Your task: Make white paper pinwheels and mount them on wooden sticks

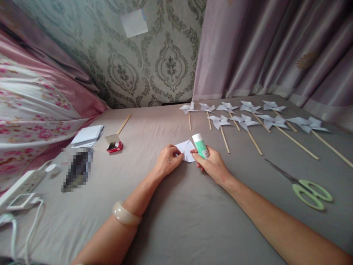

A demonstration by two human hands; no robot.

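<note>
A small piece of white paper with folded or cut edges is between my two hands, just above or on the sheet-covered surface. My left hand has its fingers closed on the paper's left side. In my right hand is a green glue stick, tilted, with its white end upward. Fingertips of that hand also reach the paper's right edge. Whether the glue stick's lower end is uncapped is hidden by my fingers.
Several white paper pinwheels on wooden sticks lie back right. Green-handled scissors rest at right. Leftward are a paper stack, a red box, wooden sticks, a blurred dark object and a power strip with cables.
</note>
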